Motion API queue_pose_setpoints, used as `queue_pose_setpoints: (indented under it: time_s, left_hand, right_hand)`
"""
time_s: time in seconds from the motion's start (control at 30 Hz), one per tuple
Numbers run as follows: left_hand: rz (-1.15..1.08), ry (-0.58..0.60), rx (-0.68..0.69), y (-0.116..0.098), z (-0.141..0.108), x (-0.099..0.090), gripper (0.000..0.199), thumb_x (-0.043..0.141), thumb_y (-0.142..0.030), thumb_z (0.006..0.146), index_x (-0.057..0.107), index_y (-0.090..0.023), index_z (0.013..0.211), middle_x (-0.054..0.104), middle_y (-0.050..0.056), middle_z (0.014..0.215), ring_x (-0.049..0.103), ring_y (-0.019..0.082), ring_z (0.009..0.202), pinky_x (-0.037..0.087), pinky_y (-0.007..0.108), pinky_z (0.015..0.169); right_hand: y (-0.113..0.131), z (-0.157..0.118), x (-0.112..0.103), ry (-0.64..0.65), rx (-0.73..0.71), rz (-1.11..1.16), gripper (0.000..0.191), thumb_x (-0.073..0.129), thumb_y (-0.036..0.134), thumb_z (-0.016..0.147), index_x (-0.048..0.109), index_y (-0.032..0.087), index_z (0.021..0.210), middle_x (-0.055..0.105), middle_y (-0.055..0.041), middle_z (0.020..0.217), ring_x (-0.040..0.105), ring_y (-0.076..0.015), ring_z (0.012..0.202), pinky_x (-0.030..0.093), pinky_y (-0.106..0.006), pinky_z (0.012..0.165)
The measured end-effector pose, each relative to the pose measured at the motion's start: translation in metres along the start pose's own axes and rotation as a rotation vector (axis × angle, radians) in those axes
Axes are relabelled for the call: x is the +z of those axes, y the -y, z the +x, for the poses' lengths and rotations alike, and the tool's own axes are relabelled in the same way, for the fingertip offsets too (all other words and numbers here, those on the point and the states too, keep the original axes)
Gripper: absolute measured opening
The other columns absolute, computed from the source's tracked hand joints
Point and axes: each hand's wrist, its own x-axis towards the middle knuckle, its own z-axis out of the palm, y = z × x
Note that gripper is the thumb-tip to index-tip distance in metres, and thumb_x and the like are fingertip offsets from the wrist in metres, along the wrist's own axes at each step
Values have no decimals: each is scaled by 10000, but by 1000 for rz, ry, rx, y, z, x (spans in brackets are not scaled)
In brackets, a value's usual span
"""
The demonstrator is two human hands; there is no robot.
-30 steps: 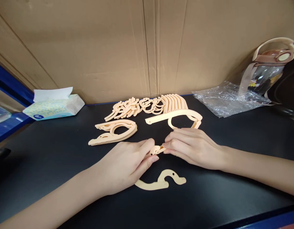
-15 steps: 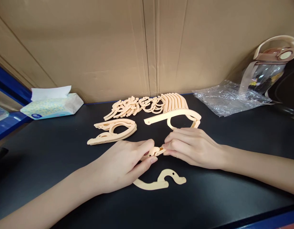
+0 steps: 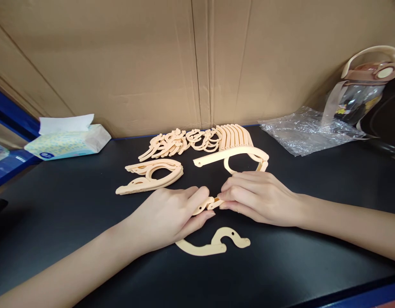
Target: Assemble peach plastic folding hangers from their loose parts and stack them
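My left hand (image 3: 172, 220) pinches a small cream plastic hanger piece (image 3: 201, 207) between thumb and fingers, its pin hole showing. My right hand (image 3: 261, 199) is closed on a folding hanger arm, whose end (image 3: 214, 205) meets that piece between my fingertips. Whether the two are joined I cannot tell. Another long hanger arm (image 3: 231, 157) with a curved part extends beyond my right fingers and seems part of the same hanger. Below my hands a loose hook-shaped piece (image 3: 202, 249) lies flat, its left end hidden by my left hand.
Stacked folded hangers (image 3: 149, 184) lie left of centre. Behind are a pile of hook pieces (image 3: 167, 144), curved pieces (image 3: 204, 140) and a row of hanger arms (image 3: 234, 137). A tissue pack (image 3: 67, 143) stands left; a plastic bag (image 3: 300, 132) and water bottle (image 3: 361, 100) are right.
My left thumb and fingers have shifted slightly to the right over the small piece, covering it differently. My right hand has hardly moved.
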Motion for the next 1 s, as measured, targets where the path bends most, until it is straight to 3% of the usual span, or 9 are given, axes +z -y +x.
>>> queue_pose_setpoints:
  time_s: [0.2, 0.4, 0.8, 1.0]
  left_hand:
    - [260, -86, 65, -1, 3, -1, 332, 260, -344, 1005, 404, -197, 745, 483, -49, 568, 502, 113, 423, 222, 273, 410]
    - [380, -116, 106, 0, 0, 0, 355, 267, -321, 1009, 421, -182, 721, 459, -47, 534, 488, 109, 371, 191, 285, 380]
    - [548, -75, 127, -3, -1, -6, 410, 208, -329, 1016, 413, -191, 690, 425, -28, 516, 473, 139, 368, 211, 279, 370]
    - [490, -77, 125, -2, -1, -1, 402, 234, -348, 1016, 414, -190, 693, 432, -36, 528, 461, 128, 365, 201, 283, 379]
  right_hand:
    - [0, -1, 1, -7, -16, -1, 250, 439, 260, 983, 570, 152, 799, 638, -24, 763, 556, -105, 646, 425, -231, 588]
    - [-1, -1, 2, -7, -18, 26, 237, 453, 251, 975, 588, 140, 816, 634, -30, 756, 537, -108, 629, 424, -232, 578]
    - [1, -2, 1, 15, 25, 91, 222, 446, 263, 977, 557, 149, 821, 593, -14, 727, 496, -103, 610, 397, -216, 556]
    - [2, -3, 1, 49, 67, 137, 217, 459, 265, 971, 541, 146, 808, 585, -14, 725, 487, -101, 603, 385, -214, 543]
